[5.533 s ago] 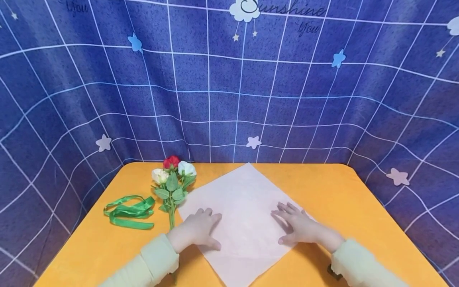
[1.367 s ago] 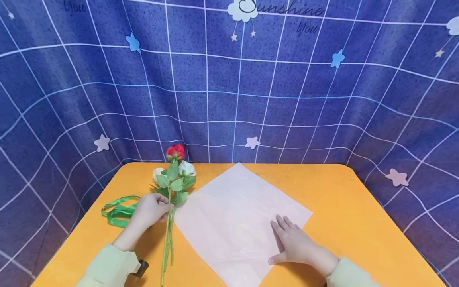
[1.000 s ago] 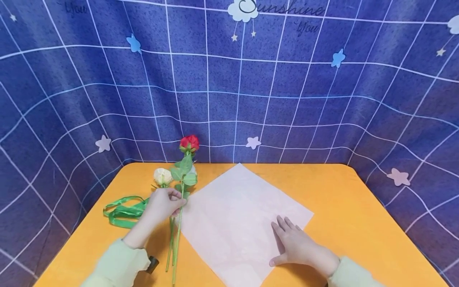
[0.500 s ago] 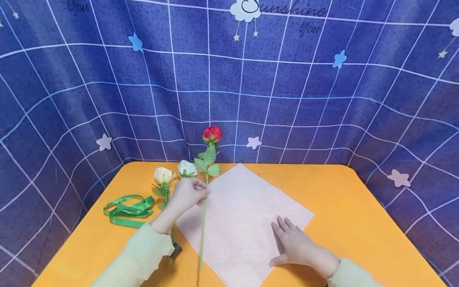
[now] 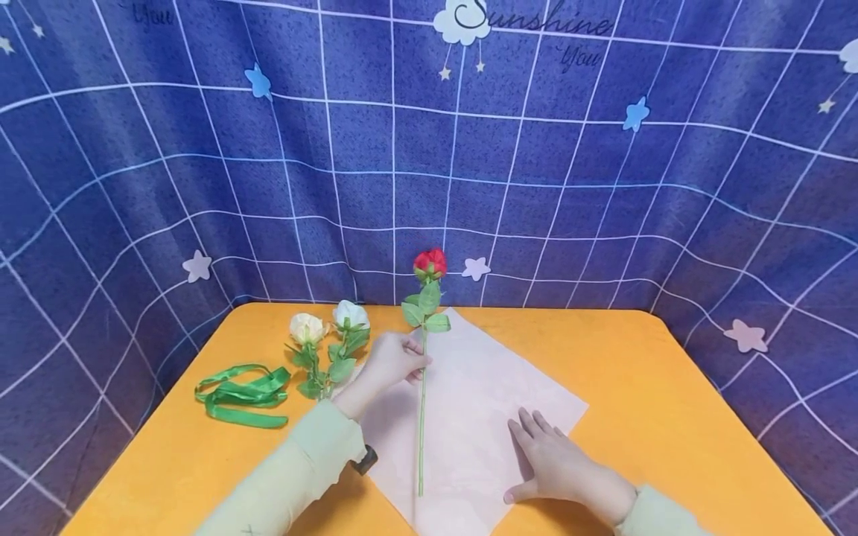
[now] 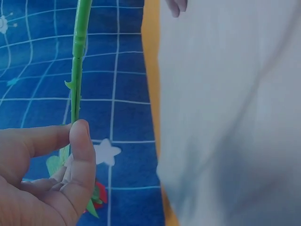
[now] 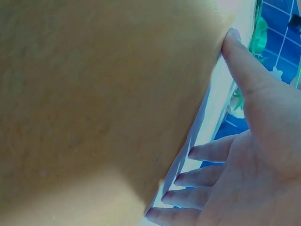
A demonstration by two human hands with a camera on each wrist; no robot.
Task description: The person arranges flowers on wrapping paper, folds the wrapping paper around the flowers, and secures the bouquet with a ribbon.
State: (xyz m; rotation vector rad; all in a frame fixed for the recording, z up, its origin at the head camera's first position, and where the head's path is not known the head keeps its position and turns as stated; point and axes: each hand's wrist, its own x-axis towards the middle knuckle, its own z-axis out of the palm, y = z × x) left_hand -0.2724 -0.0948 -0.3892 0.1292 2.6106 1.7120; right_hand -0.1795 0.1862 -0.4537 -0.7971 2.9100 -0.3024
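My left hand [image 5: 395,359] pinches the green stem of a red rose [image 5: 430,264] between thumb and fingers. The rose stands nearly upright in the head view, its stem in front of the pale pink wrapping paper [image 5: 469,380]. In the left wrist view the stem [image 6: 80,42] rises from the fingertips, and the shadow of stem and hand falls on the paper. My right hand [image 5: 553,461] lies with fingers spread on the paper's right edge. The right wrist view shows its thumb and fingertips along that edge.
A cream rose [image 5: 307,328] and a white rose [image 5: 351,315] lie to the left, their lower stems hidden by the left sleeve. Left of them is a looped green ribbon [image 5: 244,391]. A blue grid-patterned curtain [image 5: 536,186] stands behind the orange table [image 5: 670,417].
My left hand left the paper, picked the red rose from beside the other two and carried it right, over the paper. My right hand slid slightly toward me, then stayed at the edge.
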